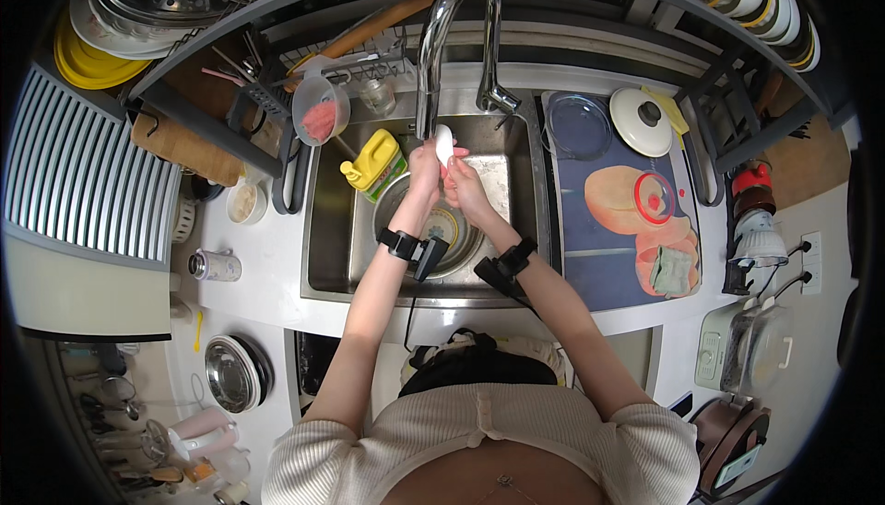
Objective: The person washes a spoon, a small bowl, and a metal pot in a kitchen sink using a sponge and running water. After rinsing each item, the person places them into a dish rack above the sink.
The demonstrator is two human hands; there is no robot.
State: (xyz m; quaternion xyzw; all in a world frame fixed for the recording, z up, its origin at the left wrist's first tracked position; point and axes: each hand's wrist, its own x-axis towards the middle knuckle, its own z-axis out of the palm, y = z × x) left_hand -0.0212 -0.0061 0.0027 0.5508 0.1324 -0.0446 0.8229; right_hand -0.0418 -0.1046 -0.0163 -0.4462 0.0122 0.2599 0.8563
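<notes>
Beneath the chrome faucet (pixel 429 83), my two hands meet over the stainless-steel sink (pixel 509 180). Between them is a small white utensil, apparently a spoon (pixel 444 143), with its rounded end up. My left hand (pixel 424 167) grips it from the left, and a bit of pink, perhaps a cloth, shows beside the fingers. On the right side, my right hand (pixel 467 190) pinches the same utensil. Below the hands, a steel basin (pixel 477 248) stands in the sink with a flower-patterned bowl (pixel 442 227) inside. Both forearms partly hide the basin.
A yellow-capped detergent jug (pixel 377 159) leans left of the basin. At the sink's back left corner are a plastic measuring cup (pixel 321 107) with something pink inside and a glass jar (pixel 377 95). A glass lid (pixel 579 126) and a white pot lid (pixel 641 122) lie on the right mat (pixel 594 277).
</notes>
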